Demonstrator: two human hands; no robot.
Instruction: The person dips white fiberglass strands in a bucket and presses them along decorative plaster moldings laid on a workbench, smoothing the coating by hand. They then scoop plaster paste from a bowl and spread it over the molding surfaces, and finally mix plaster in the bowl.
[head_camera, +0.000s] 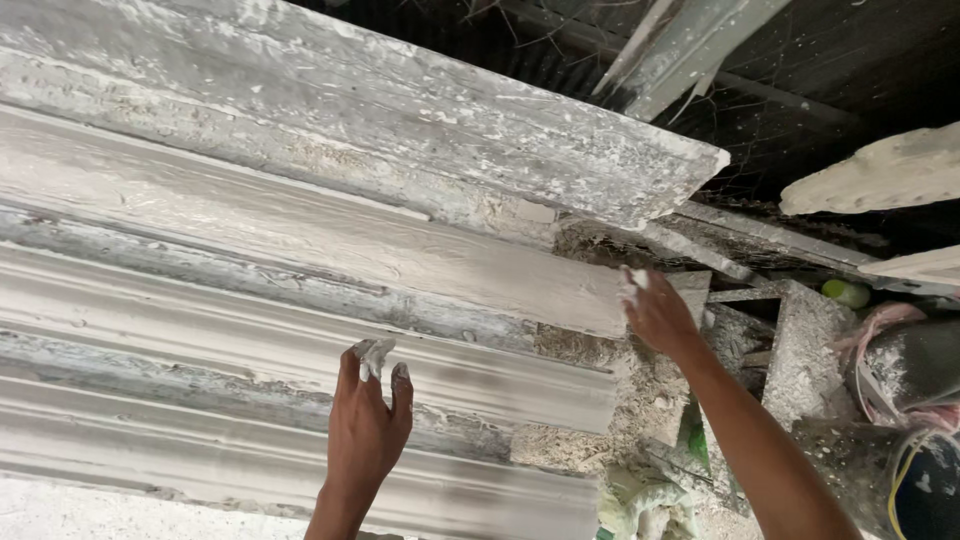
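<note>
Both hands (366, 425) (655, 312) touch wet plaster moulds (300, 240).

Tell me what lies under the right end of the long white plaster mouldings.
Crumbly grey plaster debris and a green scrap show below the moulding ends; anything beneath their length is covered.

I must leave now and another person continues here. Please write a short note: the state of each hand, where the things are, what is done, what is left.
Left hand: open, plaster on the fingertips, on the lower moulding strip.
Right hand: open, plaster-smeared, at the end of the wet upper strip.
Done: the upper strip is coated in smooth grey plaster.
Left: the strip ends look rough; crumbs lie on the bench.
</note>
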